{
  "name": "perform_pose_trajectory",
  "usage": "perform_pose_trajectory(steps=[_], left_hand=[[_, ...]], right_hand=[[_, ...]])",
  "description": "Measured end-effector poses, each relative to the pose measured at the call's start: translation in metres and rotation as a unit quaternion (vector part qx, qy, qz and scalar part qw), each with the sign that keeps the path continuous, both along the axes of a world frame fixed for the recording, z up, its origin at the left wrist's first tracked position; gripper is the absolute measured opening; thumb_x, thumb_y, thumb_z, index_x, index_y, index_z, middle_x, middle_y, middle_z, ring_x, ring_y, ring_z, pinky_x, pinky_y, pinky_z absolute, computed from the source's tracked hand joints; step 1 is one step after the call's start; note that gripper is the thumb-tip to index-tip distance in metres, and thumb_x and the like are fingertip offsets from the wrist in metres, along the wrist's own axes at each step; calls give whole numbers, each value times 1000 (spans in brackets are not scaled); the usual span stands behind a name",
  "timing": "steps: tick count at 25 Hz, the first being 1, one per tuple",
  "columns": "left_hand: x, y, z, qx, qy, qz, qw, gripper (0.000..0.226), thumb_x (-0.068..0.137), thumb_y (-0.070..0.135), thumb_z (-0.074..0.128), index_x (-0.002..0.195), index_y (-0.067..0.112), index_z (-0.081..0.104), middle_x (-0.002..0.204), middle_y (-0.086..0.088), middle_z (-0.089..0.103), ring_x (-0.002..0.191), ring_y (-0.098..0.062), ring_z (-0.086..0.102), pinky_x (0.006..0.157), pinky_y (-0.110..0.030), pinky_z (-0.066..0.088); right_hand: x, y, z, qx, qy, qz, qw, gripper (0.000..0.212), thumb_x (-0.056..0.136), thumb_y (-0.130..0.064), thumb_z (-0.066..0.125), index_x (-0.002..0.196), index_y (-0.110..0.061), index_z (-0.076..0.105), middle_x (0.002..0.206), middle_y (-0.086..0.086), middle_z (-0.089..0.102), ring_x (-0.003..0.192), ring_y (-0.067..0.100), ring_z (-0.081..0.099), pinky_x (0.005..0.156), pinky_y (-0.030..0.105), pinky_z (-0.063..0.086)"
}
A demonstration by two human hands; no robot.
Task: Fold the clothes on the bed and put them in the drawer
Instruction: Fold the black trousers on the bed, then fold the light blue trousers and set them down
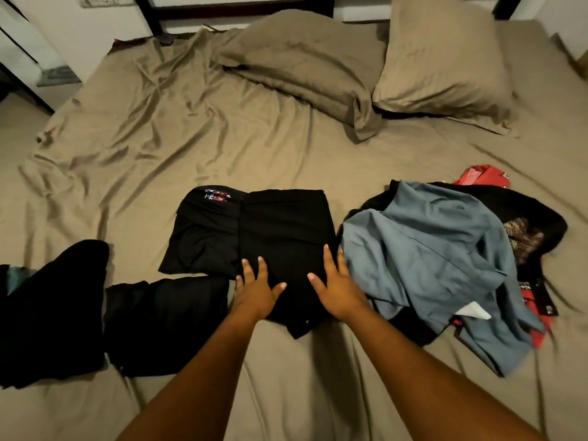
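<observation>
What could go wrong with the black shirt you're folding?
The left hand and right hand press flat on the folded black shirt. Its left side looks bunched, so the fold may come loose when lifted. The blue shirt in the messy pile lies right beside it and could get dragged along.

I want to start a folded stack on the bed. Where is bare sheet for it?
Bare sheet is widest left of the pillows, beyond the black shirt. Another patch lies in front, around the forearms. Right is crowded by the clothes pile; near left holds dark clothes.
</observation>
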State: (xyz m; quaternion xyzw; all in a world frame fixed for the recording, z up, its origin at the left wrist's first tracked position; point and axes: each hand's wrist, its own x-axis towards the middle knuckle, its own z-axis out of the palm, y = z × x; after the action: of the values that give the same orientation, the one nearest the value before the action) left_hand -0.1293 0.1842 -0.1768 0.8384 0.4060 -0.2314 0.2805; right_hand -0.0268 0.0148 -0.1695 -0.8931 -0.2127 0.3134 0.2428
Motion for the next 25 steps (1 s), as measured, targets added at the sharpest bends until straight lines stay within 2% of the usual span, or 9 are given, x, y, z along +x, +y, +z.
perform_pose_trajectory(steps=[4, 6, 8, 10, 13, 17, 20, 22, 25], left_hand=[[2, 1, 2, -1, 24, -11, 1000, 88, 97, 61, 43, 159, 28, -10, 165, -11, -22, 152, -43, -3, 123, -51, 14], [5, -10, 10, 25, 30, -1, 999, 83, 100, 57, 42, 160, 25, -6, 165, -13, -17, 152, -42, -3, 123, -51, 15], [6, -32, 21, 79, 2, 25, 997, 73, 103, 48, 42, 160, 19, 7, 167, -15, -6, 153, -39, 2, 122, -48, 18], [0, -66, 34, 111, -109, 48, 987, 64, 101, 37, 51, 156, 13, 27, 166, -15, 12, 152, -35, 12, 120, -44, 21], [-15, -130, 59, 38, -267, 30, 962, 59, 95, 27, 63, 148, 9, 43, 159, -13, 33, 145, -31, 28, 118, -37, 25], [-13, -210, 110, -147, -282, -85, 944, 103, 82, 56, 69, 158, 22, 8, 164, 6, 11, 153, -16, 13, 113, -14, 12], [-3, -255, 153, -220, -296, -131, 920, 128, 62, 77, 67, 159, 30, -2, 163, 16, 0, 151, -7, 12, 119, -17, 17], [5, -279, 193, -242, -322, -134, 905, 109, 70, 62, 73, 156, 32, 13, 161, 9, 24, 145, -8, 32, 117, -24, 33], [25, -300, 262, -253, -377, -79, 888, 64, 95, 34, 63, 145, 42, 25, 125, 19, 57, 110, -2, 57, 93, -20, 46]], right_hand=[[12, -43, 11, -127, -188, -82, 970, 70, 103, -46, 49, 160, -21, 17, 166, 15, 12, 137, 33, 46, 100, 43, 50], [23, -72, 13, -185, -187, -48, 964, 68, 104, -32, 52, 160, -20, 16, 160, 16, 26, 133, 31, 50, 101, 40, 49], [29, -87, 17, -190, -190, -20, 963, 49, 104, -17, 48, 152, -17, 38, 142, 12, 47, 123, 30, 55, 99, 38, 49], [24, -92, 31, -141, -211, -81, 964, 30, 99, -14, 51, 126, -13, 64, 120, 12, 59, 111, 33, 58, 93, 41, 49], [4, -109, 72, -58, -241, -228, 942, 13, 96, -21, 60, 97, -11, 69, 101, 16, 62, 98, 39, 54, 87, 48, 47], [-21, -159, 156, 66, -162, -351, 920, 22, 104, -27, 45, 93, -11, 55, 87, 16, 61, 88, 39, 59, 80, 48, 50], [-33, -191, 231, 167, -119, -398, 894, 25, 106, -28, 45, 93, -12, 59, 86, 7, 64, 90, 33, 63, 81, 45, 52], [-34, -208, 278, 292, -19, -433, 853, 24, 106, -25, 48, 98, -14, 66, 94, 7, 72, 97, 29, 68, 90, 47, 54], [-24, -232, 332, 461, 108, -466, 747, 25, 107, -18, 46, 113, -12, 70, 108, 13, 76, 102, 30, 72, 91, 45, 56]])
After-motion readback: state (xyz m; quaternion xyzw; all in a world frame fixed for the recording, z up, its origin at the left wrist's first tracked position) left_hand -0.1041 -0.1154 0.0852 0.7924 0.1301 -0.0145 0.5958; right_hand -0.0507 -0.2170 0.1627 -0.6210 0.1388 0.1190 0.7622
